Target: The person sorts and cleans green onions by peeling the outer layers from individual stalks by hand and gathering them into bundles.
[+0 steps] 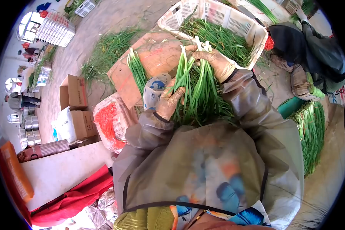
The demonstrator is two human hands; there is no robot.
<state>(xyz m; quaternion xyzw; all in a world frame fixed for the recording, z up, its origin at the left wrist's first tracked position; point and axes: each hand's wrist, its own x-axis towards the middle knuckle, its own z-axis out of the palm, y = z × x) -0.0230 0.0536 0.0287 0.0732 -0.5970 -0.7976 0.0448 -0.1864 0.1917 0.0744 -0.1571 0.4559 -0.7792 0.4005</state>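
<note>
My right hand point(214, 63), in a tan glove, is closed on a bunch of green chives point(204, 82) near its pale ends, which point up and away from me. My left hand point(170, 100), gloved too, has its fingers curled round the leaves of another part of the chives point(183, 74) beside it. The leaves hang down over more chives in my lap. Further left, a small bunch of chives point(137, 71) lies on a reddish-brown board point(157, 48).
A white plastic crate point(262, 38) holding loose greens stands ahead. Red ties point(106, 122) lie on a bag at left, near cardboard boxes point(73, 94). Stacked chives point(312, 134) stand at right. Another person point(314, 57) sits at far right. Loose greens point(109, 51) litter the floor.
</note>
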